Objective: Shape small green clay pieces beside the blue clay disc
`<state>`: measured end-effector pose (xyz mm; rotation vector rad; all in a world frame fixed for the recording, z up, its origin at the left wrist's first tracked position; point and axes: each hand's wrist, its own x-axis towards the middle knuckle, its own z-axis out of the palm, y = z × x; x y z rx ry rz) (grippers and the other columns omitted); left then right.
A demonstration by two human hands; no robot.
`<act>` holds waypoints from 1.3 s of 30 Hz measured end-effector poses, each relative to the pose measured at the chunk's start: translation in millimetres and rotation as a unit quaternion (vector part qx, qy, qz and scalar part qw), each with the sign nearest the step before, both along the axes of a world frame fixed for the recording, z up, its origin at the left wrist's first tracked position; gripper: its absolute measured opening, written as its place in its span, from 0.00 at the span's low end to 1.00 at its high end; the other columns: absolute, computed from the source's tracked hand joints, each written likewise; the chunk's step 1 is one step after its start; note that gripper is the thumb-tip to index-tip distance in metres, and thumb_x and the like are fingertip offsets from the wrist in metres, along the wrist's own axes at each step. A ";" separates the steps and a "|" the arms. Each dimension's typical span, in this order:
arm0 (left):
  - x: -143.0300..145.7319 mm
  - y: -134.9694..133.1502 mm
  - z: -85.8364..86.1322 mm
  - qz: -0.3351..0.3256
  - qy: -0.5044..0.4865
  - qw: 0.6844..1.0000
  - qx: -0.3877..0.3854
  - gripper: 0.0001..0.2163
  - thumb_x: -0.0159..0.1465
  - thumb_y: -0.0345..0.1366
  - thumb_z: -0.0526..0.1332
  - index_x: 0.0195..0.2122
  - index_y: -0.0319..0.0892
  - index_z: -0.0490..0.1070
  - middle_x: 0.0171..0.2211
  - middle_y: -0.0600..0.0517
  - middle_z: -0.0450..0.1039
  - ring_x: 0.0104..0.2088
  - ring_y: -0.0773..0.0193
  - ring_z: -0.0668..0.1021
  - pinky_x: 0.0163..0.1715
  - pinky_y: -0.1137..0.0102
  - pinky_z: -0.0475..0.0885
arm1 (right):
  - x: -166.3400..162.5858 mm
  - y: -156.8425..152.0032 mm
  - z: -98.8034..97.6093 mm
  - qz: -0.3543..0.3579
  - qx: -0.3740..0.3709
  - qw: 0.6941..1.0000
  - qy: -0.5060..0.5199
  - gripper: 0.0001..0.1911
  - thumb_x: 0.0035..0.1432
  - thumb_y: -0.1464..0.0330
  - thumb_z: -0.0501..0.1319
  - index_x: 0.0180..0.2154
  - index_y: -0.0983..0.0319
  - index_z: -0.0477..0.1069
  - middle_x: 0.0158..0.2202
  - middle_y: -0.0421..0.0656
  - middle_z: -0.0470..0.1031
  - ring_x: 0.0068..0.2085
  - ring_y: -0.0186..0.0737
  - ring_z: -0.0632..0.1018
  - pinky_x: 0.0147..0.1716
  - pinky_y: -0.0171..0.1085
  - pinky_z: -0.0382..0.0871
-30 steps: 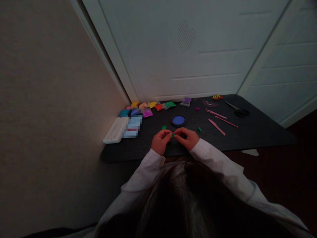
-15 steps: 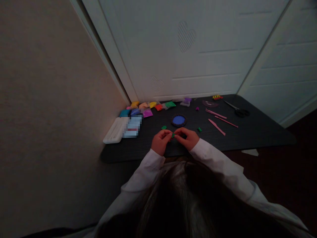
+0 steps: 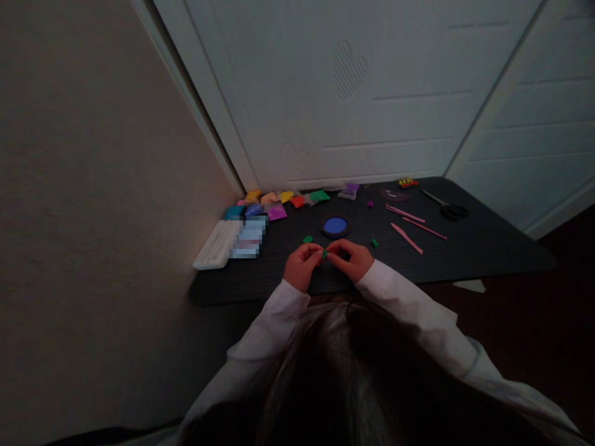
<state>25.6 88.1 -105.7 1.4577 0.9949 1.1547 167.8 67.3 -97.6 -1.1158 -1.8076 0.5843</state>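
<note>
Near the front edge of the dark table, my left hand (image 3: 300,266) and my right hand (image 3: 354,260) meet fingertip to fingertip. Both pinch one small piece of green modelling clay (image 3: 325,254), mostly covered by the fingers. Just beyond my left hand lies a flat green clay piece (image 3: 307,239). To the right of my right hand is a short green clay piece (image 3: 374,243). Behind the hands sits a round disc (image 3: 335,226), blue in the middle with a dark bumpy rim.
Coloured clay packets (image 3: 277,212) line the back left, near a white tray (image 3: 218,245) and a blurred light-blue packet (image 3: 251,236). On the right lie pink modelling tools (image 3: 407,238), scissors (image 3: 453,211) and a small purple piece (image 3: 370,204). A white door (image 3: 390,124) stands behind the table (image 3: 493,248).
</note>
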 end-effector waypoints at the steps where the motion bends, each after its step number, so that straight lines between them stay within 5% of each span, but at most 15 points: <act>1: 0.0 -0.1 0.2 0.000 0.001 1.000 0.000 0.07 0.49 0.37 0.56 0.27 0.39 0.66 0.22 0.54 0.66 0.24 0.70 0.69 0.24 0.74 0.63 | 0.3 0.1 -0.1 0.000 -0.002 1.000 -0.001 0.09 0.48 0.66 0.53 0.33 0.62 0.65 0.27 0.39 0.70 0.29 0.30 0.70 0.30 0.31 0.63; 39: -0.2 0.1 -3.0 -0.002 -0.004 1.000 0.005 0.07 0.49 0.37 0.56 0.27 0.39 0.66 0.22 0.55 0.66 0.24 0.71 0.69 0.24 0.75 0.63 | -0.5 -0.3 -2.1 -0.002 -0.005 1.000 0.014 0.09 0.47 0.66 0.53 0.32 0.62 0.65 0.27 0.39 0.70 0.28 0.30 0.70 0.30 0.31 0.64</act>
